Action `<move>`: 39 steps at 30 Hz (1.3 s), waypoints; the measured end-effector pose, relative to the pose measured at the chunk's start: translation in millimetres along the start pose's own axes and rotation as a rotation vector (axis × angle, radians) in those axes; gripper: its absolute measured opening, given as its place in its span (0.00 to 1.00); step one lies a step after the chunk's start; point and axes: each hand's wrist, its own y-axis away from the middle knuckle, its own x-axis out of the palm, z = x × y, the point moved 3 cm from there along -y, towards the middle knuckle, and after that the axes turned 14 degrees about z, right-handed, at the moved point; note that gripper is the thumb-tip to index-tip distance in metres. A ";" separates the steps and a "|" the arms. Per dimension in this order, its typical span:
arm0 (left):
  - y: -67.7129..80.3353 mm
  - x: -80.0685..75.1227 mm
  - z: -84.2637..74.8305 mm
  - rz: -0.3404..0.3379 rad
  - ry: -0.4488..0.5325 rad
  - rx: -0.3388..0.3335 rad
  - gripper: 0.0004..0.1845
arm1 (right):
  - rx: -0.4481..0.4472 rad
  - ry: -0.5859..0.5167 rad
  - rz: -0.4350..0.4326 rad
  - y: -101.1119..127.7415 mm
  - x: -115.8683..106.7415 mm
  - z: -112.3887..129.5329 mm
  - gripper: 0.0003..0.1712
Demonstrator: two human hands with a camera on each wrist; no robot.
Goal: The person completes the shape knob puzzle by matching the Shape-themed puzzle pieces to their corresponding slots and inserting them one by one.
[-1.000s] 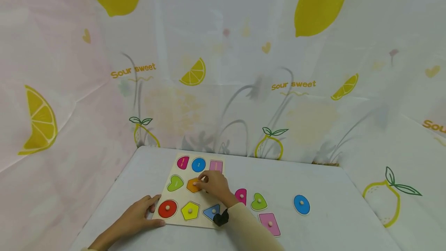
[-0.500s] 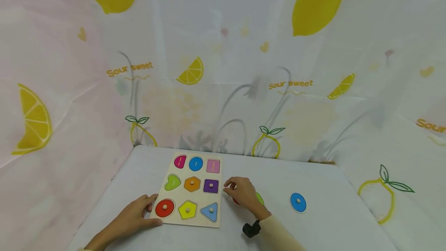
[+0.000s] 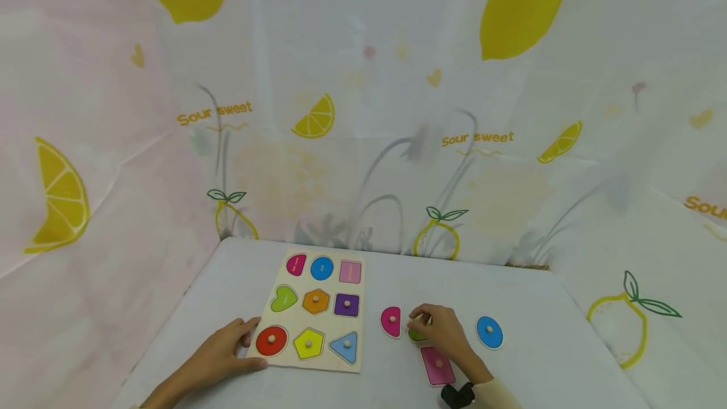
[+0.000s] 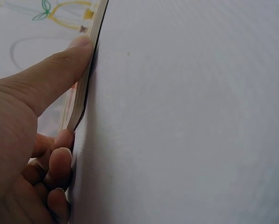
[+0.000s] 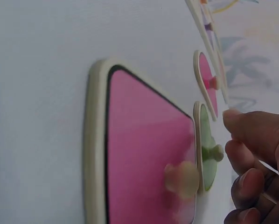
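The left hand [image 3: 221, 349] grips the flat wooden board [image 3: 326, 322] at its near-left corner; the right hand [image 3: 445, 332], loosely bent, unclasped, hovers by the knobbed green heart [image 5: 207, 170].

On the table [image 3: 539, 339], the board [image 3: 291, 319] lies left, half-circle [image 3: 389, 327] and heart [image 3: 417, 335] to its right, square [image 3: 435, 371] before the heart, disc [image 3: 490, 336] farthest right.

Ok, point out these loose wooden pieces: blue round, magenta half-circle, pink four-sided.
Blue round wooden piece [image 3: 489, 330]: head view, on its knob.
Magenta half-circle wooden piece [image 3: 392, 320]: head view, on its knob.
Pink four-sided wooden piece [image 5: 146, 151]: right wrist view, on its flat face.
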 end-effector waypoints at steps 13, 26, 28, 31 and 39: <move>3.0 -2.9 -2.1 -0.001 -0.013 0.026 0.51 | 0.093 -0.011 -0.018 15.3 -2.0 -22.8 0.07; 2.4 -2.3 -5.5 0.004 0.002 0.020 0.51 | 0.079 0.019 -0.034 11.6 -3.8 -20.3 0.06; 1.9 -1.8 -6.1 0.006 0.010 0.002 0.51 | 0.080 0.016 -0.036 11.3 -4.5 -20.7 0.07; 1.6 -1.6 -6.6 0.006 0.013 -0.013 0.51 | 0.071 0.005 -0.041 10.2 -6.0 -20.4 0.07; 1.6 -1.8 -8.0 0.009 0.019 -0.028 0.51 | 0.034 -0.004 -0.060 3.3 -6.2 -15.3 0.08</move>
